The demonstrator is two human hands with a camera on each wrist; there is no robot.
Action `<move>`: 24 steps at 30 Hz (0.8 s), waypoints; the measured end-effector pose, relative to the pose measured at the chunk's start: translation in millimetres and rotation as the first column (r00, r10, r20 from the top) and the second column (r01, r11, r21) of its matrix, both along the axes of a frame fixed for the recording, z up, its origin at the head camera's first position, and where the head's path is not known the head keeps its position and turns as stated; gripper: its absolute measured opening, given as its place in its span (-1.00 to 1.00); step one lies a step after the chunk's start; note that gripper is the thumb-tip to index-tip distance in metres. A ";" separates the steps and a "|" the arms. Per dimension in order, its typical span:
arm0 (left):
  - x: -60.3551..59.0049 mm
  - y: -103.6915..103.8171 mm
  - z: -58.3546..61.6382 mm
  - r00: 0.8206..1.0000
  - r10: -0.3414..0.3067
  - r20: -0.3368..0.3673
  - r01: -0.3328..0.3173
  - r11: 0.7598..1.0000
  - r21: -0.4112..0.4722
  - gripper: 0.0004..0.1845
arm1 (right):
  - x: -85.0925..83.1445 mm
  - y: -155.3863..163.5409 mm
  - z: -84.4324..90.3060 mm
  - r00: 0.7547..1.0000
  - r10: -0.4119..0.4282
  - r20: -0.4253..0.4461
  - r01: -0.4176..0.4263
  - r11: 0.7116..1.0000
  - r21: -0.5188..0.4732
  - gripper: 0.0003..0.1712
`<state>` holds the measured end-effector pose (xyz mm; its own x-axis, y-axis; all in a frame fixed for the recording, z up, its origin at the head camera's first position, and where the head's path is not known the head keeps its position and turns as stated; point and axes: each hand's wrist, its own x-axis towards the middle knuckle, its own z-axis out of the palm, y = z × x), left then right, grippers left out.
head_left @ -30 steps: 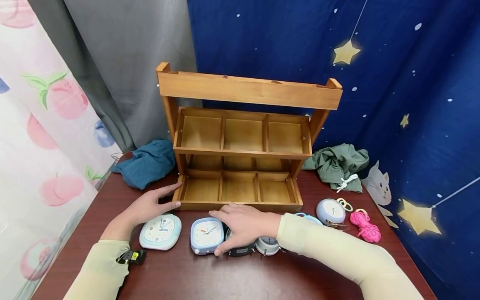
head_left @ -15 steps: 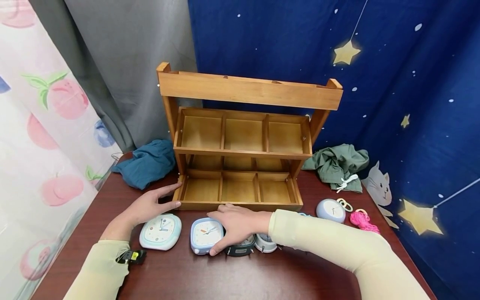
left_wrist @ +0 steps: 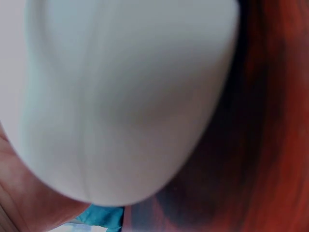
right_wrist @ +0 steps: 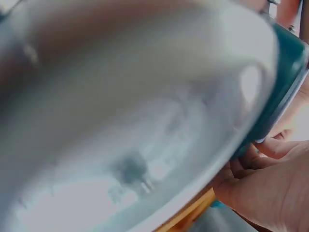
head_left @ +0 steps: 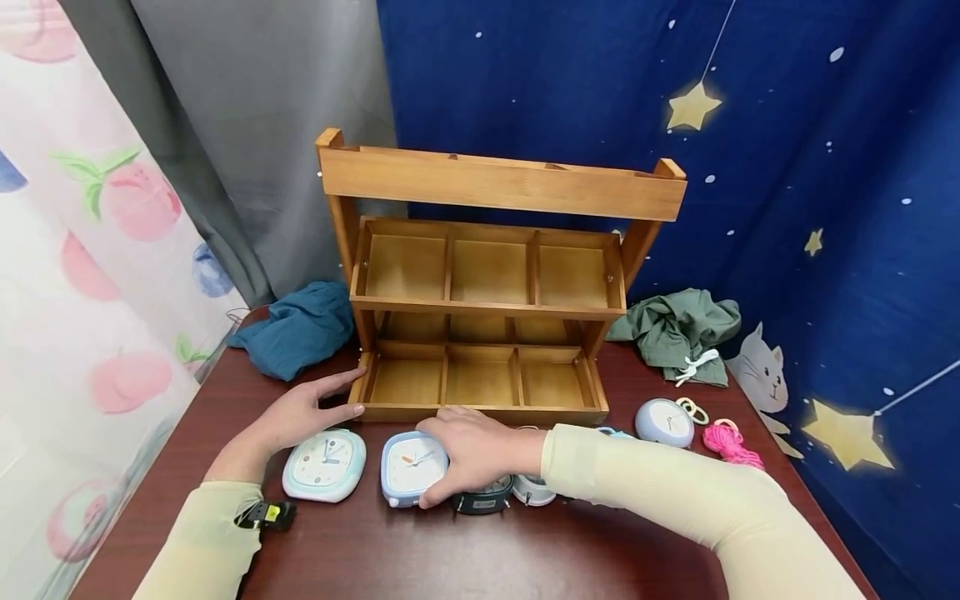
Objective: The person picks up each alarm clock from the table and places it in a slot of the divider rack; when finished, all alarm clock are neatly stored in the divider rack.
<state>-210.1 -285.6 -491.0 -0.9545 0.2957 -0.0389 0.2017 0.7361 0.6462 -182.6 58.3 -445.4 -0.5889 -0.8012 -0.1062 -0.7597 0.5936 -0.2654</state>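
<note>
The dark clock (head_left: 483, 498) lies on the counter (head_left: 480, 558) at the front of the rack (head_left: 480, 333), between the blue clock (head_left: 408, 468) and a small white clock (head_left: 534, 490). The right hand (head_left: 468, 454) covers it from above, fingers curled over its top and thumb at the blue clock's edge. Only the right wrist view shows the grip close: fingers (right_wrist: 270, 164) curled against the dark clock's (right_wrist: 285, 77) teal rim, blurred. The left hand (head_left: 296, 412) rests flat, fingers straight and together, touching the rack's lower left corner, just behind a pale clock (head_left: 324, 463). The left wrist view shows only that clock's (left_wrist: 125, 96) blurred white body.
</note>
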 end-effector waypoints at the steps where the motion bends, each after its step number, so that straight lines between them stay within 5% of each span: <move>1: 0.5 -0.1 0.1 1.000 0.002 0.000 -0.002 1.000 -0.002 -0.10 | 0.1 0.3 3.2 1.000 -0.005 -0.003 0.005 1.000 -0.006 0.17; 6: 0.9 -0.9 0.3 1.000 0.000 -0.006 0.000 1.000 -0.001 -0.10 | -9.0 3.1 24.3 0.999 -0.036 -0.035 0.035 0.999 -0.019 0.25; 12: 1.3 -4.0 0.0 1.000 0.000 -0.004 0.000 1.000 0.008 -0.10 | -38.8 1.7 43.8 0.987 -0.124 -0.106 0.118 0.991 -0.057 0.23; 24: 0.7 -0.7 0.5 1.000 -0.003 -0.002 0.003 1.000 0.015 -0.10 | -82.9 -23.6 37.1 0.961 -0.244 -0.129 0.239 0.970 -0.050 0.26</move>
